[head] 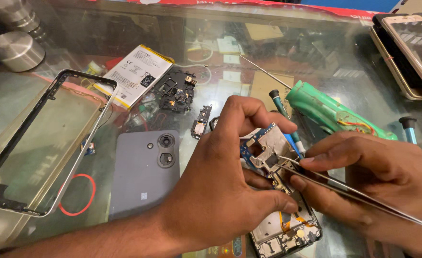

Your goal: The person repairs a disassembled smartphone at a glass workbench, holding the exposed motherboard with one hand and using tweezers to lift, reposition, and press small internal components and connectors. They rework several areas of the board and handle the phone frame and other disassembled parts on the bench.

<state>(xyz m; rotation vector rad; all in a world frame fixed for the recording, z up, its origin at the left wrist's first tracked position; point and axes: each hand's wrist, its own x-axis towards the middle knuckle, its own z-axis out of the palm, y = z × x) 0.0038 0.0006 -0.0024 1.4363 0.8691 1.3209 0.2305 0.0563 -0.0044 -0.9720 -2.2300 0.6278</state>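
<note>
1. Head view, and we're looking down on a glass counter (316, 57) with a phone in pieces all over it.
2. The left hand (220, 186) comes in from the near edge, fingers curled and pinching a small circuit board (268, 145) with a blue edge and a metal shield, thumb below, fingertips on top.
3. The right hand (378, 177) sits at the near right, fingers closed around a pair of metal tweezers (345, 191); the tips touch the board's shield, right by the left fingertips.
4. Just under both hands lies the opened phone body (287, 229), its inner frame exposed, near the counter's front edge.
5. Left of the left hand rests a grey phone back cover (141, 177) with its camera cut-outs up.
6. Further left, a bare phone frame (39, 143) leans over a red ring (77, 196).
7. Toward the far side: a white battery (134, 74), a black plastic inner cover (175, 91), and a small part (200, 122) beside it.
8. Behind the hands, a green-handled soldering tool (335, 112) and a screwdriver (280, 107) lie near each other.
9. Far right corner holds stacked phones (411, 52); far left corner, a metal cylinder (17, 50).
</note>
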